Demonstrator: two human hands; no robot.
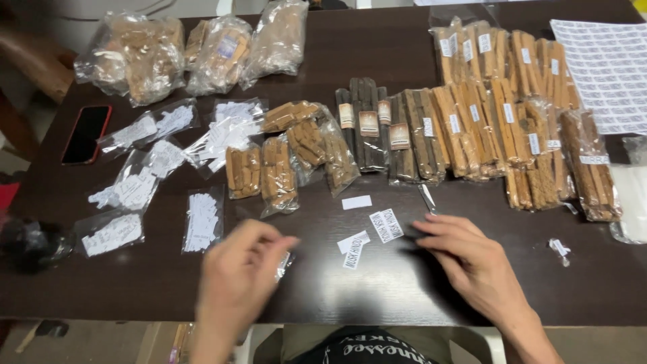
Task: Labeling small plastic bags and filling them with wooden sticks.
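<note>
Between both hands' grip [246,266] [465,259] lie paper labels [386,226], untouched.

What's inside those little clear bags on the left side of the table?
The small clear bags hold stacks of white paper slips. Whatever is printed on them is too small to make out, and the lower slips in each bag are covered by those on top.

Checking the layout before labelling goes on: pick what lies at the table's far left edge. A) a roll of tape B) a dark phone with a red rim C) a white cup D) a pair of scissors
B: a dark phone with a red rim lies flat by the left edge of the table, beside small clear bags of white labels.
</note>
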